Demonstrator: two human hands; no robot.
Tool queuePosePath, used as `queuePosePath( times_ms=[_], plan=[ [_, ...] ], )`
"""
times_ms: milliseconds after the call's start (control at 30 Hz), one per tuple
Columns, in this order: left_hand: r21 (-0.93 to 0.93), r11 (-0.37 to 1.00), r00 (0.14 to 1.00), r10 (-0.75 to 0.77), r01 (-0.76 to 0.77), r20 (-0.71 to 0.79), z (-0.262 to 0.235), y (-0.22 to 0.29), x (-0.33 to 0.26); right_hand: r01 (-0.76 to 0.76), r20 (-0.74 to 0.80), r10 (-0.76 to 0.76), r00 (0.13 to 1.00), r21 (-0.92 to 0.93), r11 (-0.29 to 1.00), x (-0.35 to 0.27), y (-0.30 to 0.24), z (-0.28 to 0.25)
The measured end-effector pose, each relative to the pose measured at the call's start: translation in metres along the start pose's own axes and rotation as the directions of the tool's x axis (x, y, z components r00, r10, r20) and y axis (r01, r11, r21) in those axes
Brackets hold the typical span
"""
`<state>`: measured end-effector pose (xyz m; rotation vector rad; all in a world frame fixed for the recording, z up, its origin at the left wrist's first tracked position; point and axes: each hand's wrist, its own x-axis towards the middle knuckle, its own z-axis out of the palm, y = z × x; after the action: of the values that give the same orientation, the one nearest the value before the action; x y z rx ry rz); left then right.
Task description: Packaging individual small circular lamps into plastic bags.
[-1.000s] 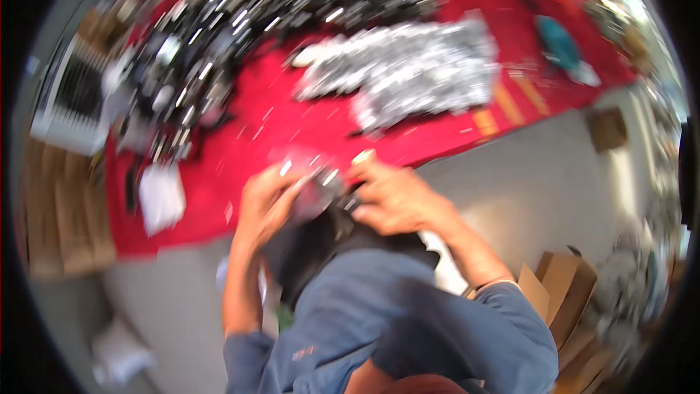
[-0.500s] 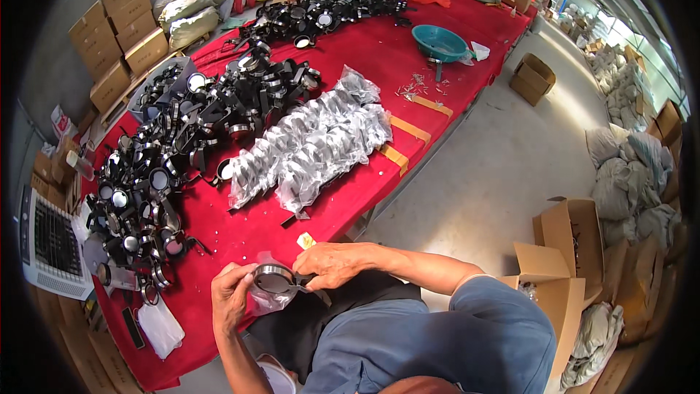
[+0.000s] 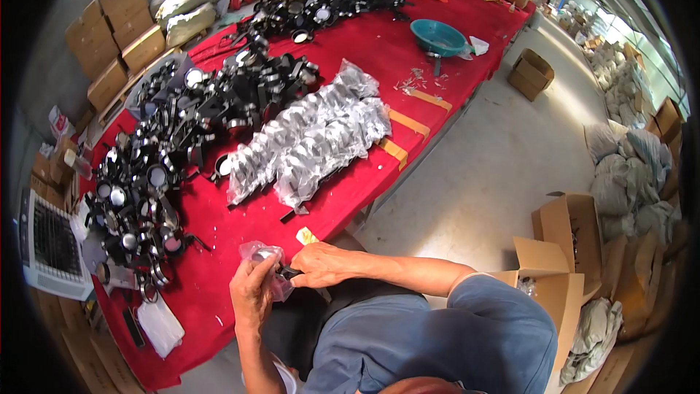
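Here, the grip of the left hand (image 3: 251, 290) is clenched on a clear plastic bag (image 3: 253, 249) above the near edge of the worktop (image 3: 208, 303), while that of the right hand (image 3: 324, 264), curled nearly closed, seems to grasp the partly hidden dark piece (image 3: 289, 272) against it.

no words, labels, numbers or signs can be read here.

We find crumpled clear bag (image 3: 281, 290) around silvery piece (image 3: 267, 254), between left hand (image 3: 250, 286) and right hand (image 3: 319, 264); piece's outline mostly hidden.
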<state>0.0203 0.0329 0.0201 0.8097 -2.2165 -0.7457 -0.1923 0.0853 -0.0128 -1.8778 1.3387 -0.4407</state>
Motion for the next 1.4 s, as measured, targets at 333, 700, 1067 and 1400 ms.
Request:
queuePosePath(
  times_ms=[333,700,1067,1400],
  plan=[
    [0.176,0.972,0.987,0.145,-0.156,0.074,0.015,0.000,0.011,-0.230,-0.128,0.229,0.965,0.006,0.973,0.002,-0.003,-0.006],
    [-0.582,0.760,0.899,-0.425,0.289,-0.109,0.046,-0.008,-0.049,-0.037,-0.338,0.188,0.922,0.407,0.913,0.015,-0.009,0.014],
    [-0.866,0.391,0.820,-0.571,0.312,0.038,0.042,-0.021,-0.049,0.025,-0.063,0.000,0.998,0.389,0.921,0.027,-0.037,0.023],
    [-0.232,0.901,0.861,-0.423,0.367,-0.282,0.007,-0.070,0.032,0.073,-0.538,0.002,0.843,0.117,0.991,0.041,0.008,0.031]
  ],
)
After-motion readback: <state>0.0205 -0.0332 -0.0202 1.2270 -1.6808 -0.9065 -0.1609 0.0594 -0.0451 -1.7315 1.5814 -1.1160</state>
